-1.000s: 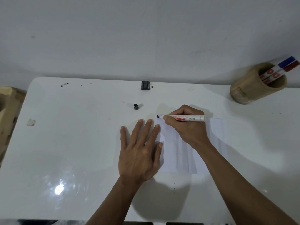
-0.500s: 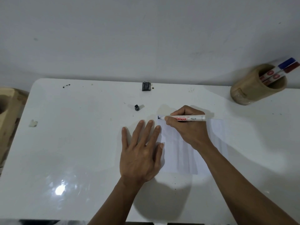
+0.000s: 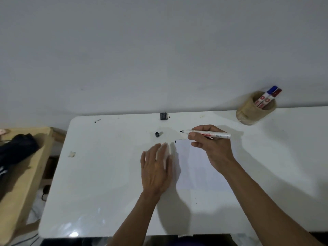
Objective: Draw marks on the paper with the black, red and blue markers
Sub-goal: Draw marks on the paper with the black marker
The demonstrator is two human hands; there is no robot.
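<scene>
Left hand lies flat, palm down, fingers together & stretched out — holding nothing, blurred at the fingertips, its edge resting on the left side of the paper. Forearm runs in from the near table edge.

Right hand sits over the far part of the paper, fingers curled round the black marker, gripped near the tip end. Marker is uncapped, roughly level, tip pointing left, lifted clear of the sheet just past the paper's far edge. A short dark stroke shows at the paper's far-left corner, just below the tip.

Paper itself: white, flat on the white table, between the two hands.

Beyond the paper's far-left corner, a small black cap stands alone on the table; farther still, at the table's back edge, a small dark block — can't tell what it is.

Far right of the paper, well apart, a wooden cup holds the blue marker & red marker, leaning side by side, caps up.

Left of the table, a wooden piece of furniture w/ dark cloth on it. Plain pale wall behind.
</scene>
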